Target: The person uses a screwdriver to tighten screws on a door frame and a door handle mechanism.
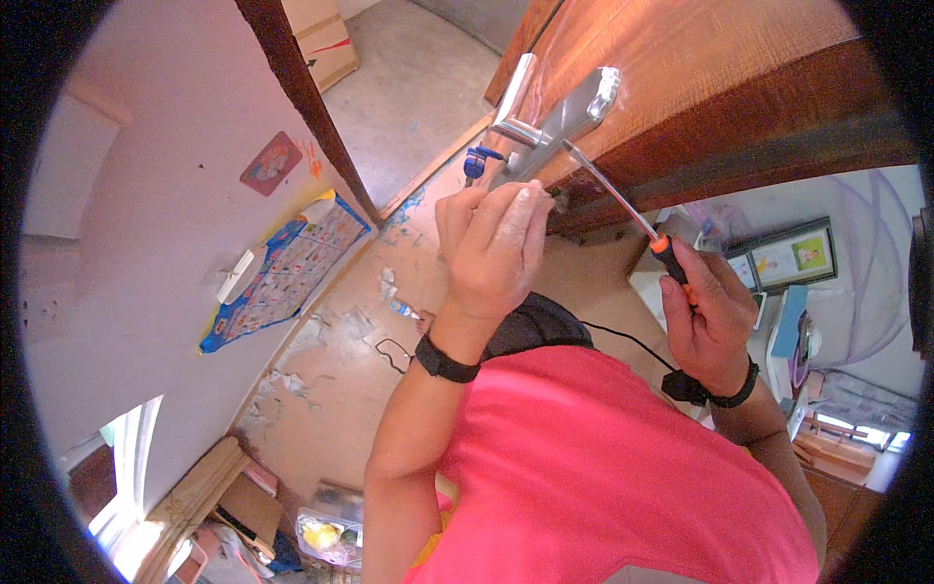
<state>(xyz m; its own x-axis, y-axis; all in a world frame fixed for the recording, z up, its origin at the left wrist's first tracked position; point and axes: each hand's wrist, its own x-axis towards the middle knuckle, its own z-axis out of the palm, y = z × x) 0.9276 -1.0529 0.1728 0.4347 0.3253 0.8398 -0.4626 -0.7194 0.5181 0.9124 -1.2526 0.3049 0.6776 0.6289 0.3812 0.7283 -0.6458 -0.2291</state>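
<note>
A silver door handle plate [577, 109] with a lever [517, 90] is on the brown wooden door [700, 58]. Keys with a blue head [476, 162] hang at the plate's lower part. Closed fingers of my left hand [489, 248] are at the plate's lower end, covering it; what they pinch is hidden. White dust marks those fingers. My right hand [715, 316] grips a screwdriver [623, 200] by its black and orange handle. Its metal shaft slants up to the left, with the tip close to the plate's edge; whether it touches I cannot tell.
A pink wall [175, 185] with a colourful poster [287, 273] stands at left. Paper scraps [289, 382] and a small tube [403, 309] lie on the floor. Picture frames [793, 256] stand at right. A cardboard box [324, 44] is beyond the doorway.
</note>
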